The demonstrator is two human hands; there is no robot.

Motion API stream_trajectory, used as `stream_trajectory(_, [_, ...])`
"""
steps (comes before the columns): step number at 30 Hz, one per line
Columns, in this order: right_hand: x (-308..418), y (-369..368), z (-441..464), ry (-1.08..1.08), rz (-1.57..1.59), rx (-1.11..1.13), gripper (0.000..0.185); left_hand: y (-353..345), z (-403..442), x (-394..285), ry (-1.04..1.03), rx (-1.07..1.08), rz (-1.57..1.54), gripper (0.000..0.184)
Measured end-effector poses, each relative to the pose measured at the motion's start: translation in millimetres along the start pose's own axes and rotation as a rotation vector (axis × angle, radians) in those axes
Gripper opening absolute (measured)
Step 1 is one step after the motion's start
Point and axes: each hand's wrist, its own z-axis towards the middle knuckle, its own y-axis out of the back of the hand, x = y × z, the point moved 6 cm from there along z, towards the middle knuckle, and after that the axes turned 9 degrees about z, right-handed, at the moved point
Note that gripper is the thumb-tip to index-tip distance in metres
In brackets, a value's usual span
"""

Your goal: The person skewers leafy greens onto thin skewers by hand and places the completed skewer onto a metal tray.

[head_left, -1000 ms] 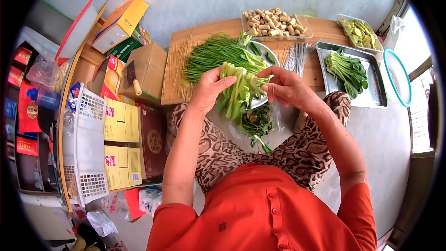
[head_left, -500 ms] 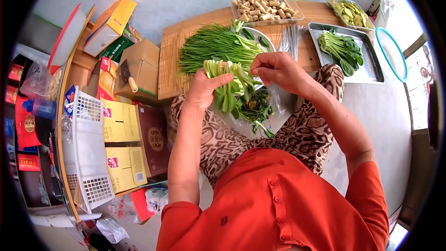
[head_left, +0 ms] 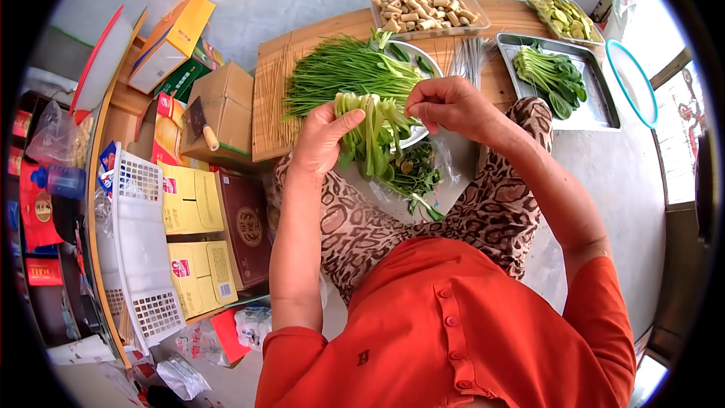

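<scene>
My left hand [head_left: 323,142] is closed on a row of leafy greens [head_left: 373,125], their pale stalks side by side on top and the leaves hanging down. At the right end of that row my right hand [head_left: 458,111] is pinched; whatever lies between its fingertips is too small to make out. Just beyond my hands a heap of long green chives [head_left: 332,72] lies on the wooden table [head_left: 283,49], beside a white plate [head_left: 430,60] with more greens. Below the held greens, loose leaves [head_left: 417,170] rest in a clear plastic bag between my knees.
Thin wooden skewers [head_left: 273,102] lie at the table's left, metal skewers [head_left: 471,60] at its right. Behind stands a tub of beige tube-shaped pieces [head_left: 427,11]. To the right are a metal tray [head_left: 600,98] with bundled greens and a tub of green slices [head_left: 565,19]. A knife [head_left: 208,132] rests on a carton.
The held greens have swung, and their leaves now hang straighter below the left hand. Both hands stay close together, the right still pinched at the row's end. The view has shifted slightly.
</scene>
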Motion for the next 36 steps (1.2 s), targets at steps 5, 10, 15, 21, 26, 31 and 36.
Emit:
stream_trajectory(5, [4,1,2,-0.004,0.025,0.006,0.01,-13,2,-12,-0.037,0.003,0.042,0.023])
stream_trajectory(10, [12,-1,0,-0.034,0.022,0.026,0.01,-24,8,-13,-0.053,0.0,0.05,0.023])
stream_trajectory(15, [15,0,-2,-0.051,0.024,0.013,0.01,-29,12,-9,-0.011,0.037,0.079,0.024])
stream_trajectory(21, [13,10,-6,-0.088,0.022,-0.024,0.01,-27,7,-17,-0.061,0.053,0.016,0.034])
stream_trajectory(26, [8,7,-3,-0.062,0.045,0.023,0.011,-23,14,-5,-0.005,0.162,0.047,0.03])
stream_trajectory(31, [1,14,-11,-0.09,0.094,0.016,0.011,-30,15,-12,-0.039,0.145,0.095,0.036])
stream_trajectory(36, [-13,51,-39,-0.096,0.399,-0.202,0.011,20,32,-6,-0.2,-0.08,0.074,0.039])
